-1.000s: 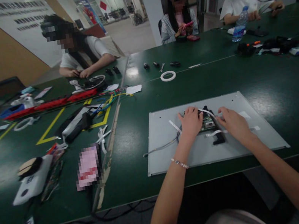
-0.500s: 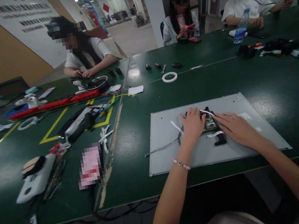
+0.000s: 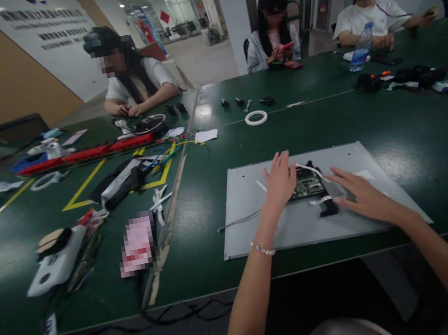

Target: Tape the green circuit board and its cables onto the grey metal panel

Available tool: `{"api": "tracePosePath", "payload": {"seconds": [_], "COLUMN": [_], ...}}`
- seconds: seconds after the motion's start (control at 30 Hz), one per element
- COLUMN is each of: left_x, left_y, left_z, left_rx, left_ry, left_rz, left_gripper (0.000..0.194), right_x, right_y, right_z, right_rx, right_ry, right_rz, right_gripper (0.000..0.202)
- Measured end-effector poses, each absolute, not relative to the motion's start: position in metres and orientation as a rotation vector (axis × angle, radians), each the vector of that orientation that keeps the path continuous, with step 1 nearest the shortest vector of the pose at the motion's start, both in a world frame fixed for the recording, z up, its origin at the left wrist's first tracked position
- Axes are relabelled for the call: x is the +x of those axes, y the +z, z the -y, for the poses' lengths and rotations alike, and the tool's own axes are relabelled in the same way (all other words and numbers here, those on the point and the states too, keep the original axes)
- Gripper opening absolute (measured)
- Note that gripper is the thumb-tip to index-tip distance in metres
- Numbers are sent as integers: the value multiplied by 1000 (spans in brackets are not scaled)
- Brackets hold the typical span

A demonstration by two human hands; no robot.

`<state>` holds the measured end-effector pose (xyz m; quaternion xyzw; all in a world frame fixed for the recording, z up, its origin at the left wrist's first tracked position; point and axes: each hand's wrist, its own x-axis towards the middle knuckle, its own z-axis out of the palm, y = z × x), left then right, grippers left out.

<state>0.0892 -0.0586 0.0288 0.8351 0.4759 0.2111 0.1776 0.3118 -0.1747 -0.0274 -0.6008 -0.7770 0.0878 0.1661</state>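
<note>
A pale grey panel (image 3: 253,237) lies flat on the green table before me. On it sits a green circuit board (image 3: 308,187) in a black frame, with a white tape strip (image 3: 310,168) along its upper right corner. My left hand (image 3: 282,180) lies over the board's left end, fingers stretched out and hiding that part. Right of the board, my right hand (image 3: 362,198) is spread, its fingertips close to the tape's lower end; contact there I cannot tell. A second short strip (image 3: 321,201) crosses the lower edge of the board. From the left side runs a grey cable (image 3: 240,221).
A white tape roll (image 3: 256,118) lies beyond the panel. To the left are a pink package (image 3: 137,243), a white device (image 3: 56,260) and a red power strip (image 3: 87,153). Several people sit across the table; a water bottle (image 3: 361,48) stands at the far right.
My left hand has shifted left, uncovering more of the board. My right hand has drawn back a little to the right, its fingers spreading off the tape strip.
</note>
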Motion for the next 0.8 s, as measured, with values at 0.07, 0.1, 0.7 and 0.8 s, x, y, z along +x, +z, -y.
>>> {"api": "tracePosePath", "payload": {"seconds": [0.07,0.1,0.7,0.8], "left_x": [69,57,-75,-74], "left_y": [41,46,0,-3], "left_z": [65,71,173,172], "left_rx": [2308,2293,2043,2056], "left_ry": [663,704,1145,1070], "left_rz": [-1376,-1376,-1723,-1734], "left_gripper": [44,43,33,34], "right_x": [316,319,359,377], "right_y": [-24,-23,-57,-69], "right_z": [188,195,268,278], "right_rx": [-1721,-1727,-1823,-1895], "right_ry": [229,213,-135,-180], "right_rz": [2307,2356,2375,2301], "right_gripper": [70,73,75,77]}}
